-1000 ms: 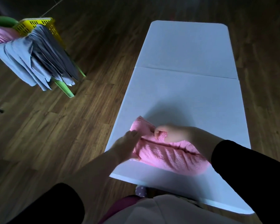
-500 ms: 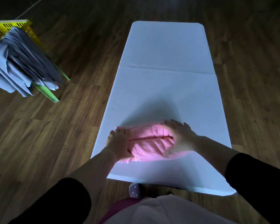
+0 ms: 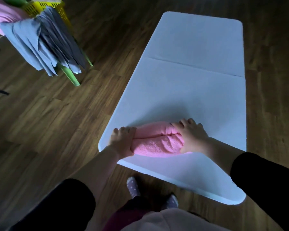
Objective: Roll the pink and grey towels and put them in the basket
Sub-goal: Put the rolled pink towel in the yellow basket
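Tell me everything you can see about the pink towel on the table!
The pink towel looks like fluffy terry cloth, rolled into a fat sausage shape with a crease running along its length. It lies crosswise near the front left corner of the white table. The left hand presses on its left end and the right hand presses on its right end, so only the middle shows. Only the table and the two hands touch it.
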Motion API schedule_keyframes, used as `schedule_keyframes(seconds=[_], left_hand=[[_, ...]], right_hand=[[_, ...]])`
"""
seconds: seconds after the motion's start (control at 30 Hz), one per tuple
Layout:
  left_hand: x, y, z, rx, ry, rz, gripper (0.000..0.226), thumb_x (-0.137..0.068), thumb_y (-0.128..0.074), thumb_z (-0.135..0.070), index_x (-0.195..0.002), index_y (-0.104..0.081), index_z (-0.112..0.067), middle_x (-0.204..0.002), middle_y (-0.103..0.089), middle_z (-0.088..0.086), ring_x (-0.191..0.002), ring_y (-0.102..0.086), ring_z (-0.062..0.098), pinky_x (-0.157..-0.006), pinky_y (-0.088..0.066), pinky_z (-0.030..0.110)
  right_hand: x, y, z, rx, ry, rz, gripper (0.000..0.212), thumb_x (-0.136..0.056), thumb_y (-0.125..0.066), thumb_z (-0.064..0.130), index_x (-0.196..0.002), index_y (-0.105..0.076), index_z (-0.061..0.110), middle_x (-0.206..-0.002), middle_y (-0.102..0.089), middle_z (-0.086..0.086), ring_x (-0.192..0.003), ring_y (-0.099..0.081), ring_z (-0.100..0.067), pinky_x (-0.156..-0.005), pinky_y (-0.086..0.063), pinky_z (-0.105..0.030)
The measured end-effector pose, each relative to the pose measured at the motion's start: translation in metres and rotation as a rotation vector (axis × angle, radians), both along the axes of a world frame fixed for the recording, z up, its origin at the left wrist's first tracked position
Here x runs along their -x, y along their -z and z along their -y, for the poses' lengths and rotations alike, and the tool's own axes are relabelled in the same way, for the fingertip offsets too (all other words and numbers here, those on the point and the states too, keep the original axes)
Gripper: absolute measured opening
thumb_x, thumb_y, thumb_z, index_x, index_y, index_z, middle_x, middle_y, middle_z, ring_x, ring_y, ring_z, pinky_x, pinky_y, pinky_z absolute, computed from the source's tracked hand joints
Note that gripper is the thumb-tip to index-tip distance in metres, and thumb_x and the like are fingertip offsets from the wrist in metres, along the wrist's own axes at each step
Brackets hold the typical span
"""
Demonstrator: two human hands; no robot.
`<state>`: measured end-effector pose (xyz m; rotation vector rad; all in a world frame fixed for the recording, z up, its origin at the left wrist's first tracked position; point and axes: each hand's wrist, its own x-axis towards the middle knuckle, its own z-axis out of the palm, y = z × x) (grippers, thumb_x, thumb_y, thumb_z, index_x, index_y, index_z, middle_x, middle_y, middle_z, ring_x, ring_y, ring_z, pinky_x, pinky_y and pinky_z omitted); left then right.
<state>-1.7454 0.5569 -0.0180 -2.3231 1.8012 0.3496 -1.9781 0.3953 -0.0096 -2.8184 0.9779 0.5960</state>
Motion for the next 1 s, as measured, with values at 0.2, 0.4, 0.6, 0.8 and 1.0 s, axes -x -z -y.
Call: schedule_keyframes(seconds=[0.2, 0.4, 0.6, 0.8, 1.0], left_hand=[[-0.041, -0.003, -0.045, 0.011, -0.116, 0.056, 0.081, -0.061, -0.067, -0.049, -0.134, -0.042, -0.024, -0.121, -0.058, -0.003, -0.110, -0.057, 0.021, -0.091, -0.045, 0.036], [-0.128, -0.004, -0.098, 0.055, -0.261, 0.010, 0.084, -0.058, -0.066, -0.061, -0.131, -0.043, -0.026, -0.121, -0.058, -0.005, -0.112, -0.056, 0.020, -0.092, -0.045, 0.038], [-0.242, -0.009, -0.157, 0.052, -0.354, 0.025, 0.077, -0.062, -0.065, -0.055, -0.129, -0.044, -0.025, -0.119, -0.058, -0.005, -0.110, -0.056, 0.021, -0.087, -0.044, 0.036], [-0.361, -0.021, -0.210, 0.056, -0.460, 0.070, 0.076, -0.062, -0.066, -0.060, -0.127, -0.045, -0.027, -0.120, -0.058, -0.007, -0.109, -0.056, 0.020, -0.088, -0.046, 0.037], [-0.452, -0.024, -0.240, 0.044, -0.543, 0.060, 0.074, -0.067, -0.067, -0.054, -0.130, -0.040, -0.025, -0.122, -0.054, -0.004, -0.114, -0.052, 0.022, -0.087, -0.049, 0.038]], right_hand=[[-0.065, -0.002, -0.017, -0.005, -0.086, 0.019, 0.096, -0.053, -0.077, 0.045, -0.136, -0.030, 0.036, -0.144, -0.027, -0.002, -0.128, -0.035, -0.033, -0.089, -0.045, -0.047], [-0.171, -0.008, -0.047, -0.049, -0.191, 0.042, 0.087, -0.052, -0.074, 0.047, -0.127, -0.032, 0.035, -0.121, -0.045, -0.002, -0.107, -0.051, -0.033, -0.083, -0.047, -0.044], [-0.310, -0.011, -0.083, -0.069, -0.290, 0.080, 0.087, -0.052, -0.074, 0.048, -0.127, -0.032, 0.039, -0.122, -0.042, 0.005, -0.105, -0.053, -0.030, -0.080, -0.047, -0.038], [-0.450, -0.010, -0.121, -0.109, -0.386, 0.112, 0.094, -0.055, -0.077, 0.048, -0.134, -0.027, 0.040, -0.131, -0.038, 0.005, -0.110, -0.051, -0.029, -0.087, -0.049, -0.040], [-0.557, -0.009, -0.141, -0.096, -0.471, 0.104, 0.102, -0.055, -0.076, 0.051, -0.139, -0.021, 0.039, -0.134, -0.036, 0.004, -0.113, -0.049, -0.029, -0.086, -0.049, -0.038]])
